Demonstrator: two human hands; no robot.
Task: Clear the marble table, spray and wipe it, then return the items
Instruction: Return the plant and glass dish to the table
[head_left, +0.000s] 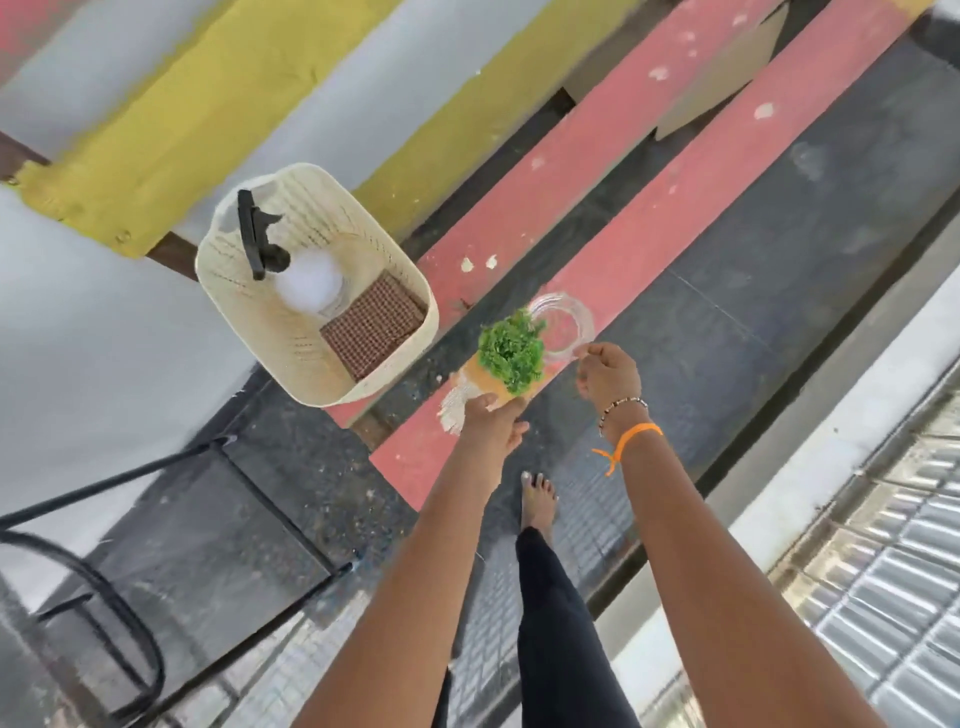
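Observation:
My left hand (493, 418) grips a small green plant in a tan pot (511, 353), with a white fringed cloth (454, 408) hanging beside the fingers. My right hand (608, 376) pinches the rim of a clear glass dish (563, 325) just right of the plant. Both items hover over pink-painted steps (623, 218). To the left stands a cream plastic basket (244, 291) that holds a spray bottle with a black trigger (260, 239) and a brown woven mat (371, 325). The marble table is out of view.
A black metal chair frame (104, 519) stands at the lower left on the dark speckled floor. Yellow and white painted walls rise behind the basket. A metal grille (883, 597) runs along the right. My bare foot (537, 499) is on the floor below my hands.

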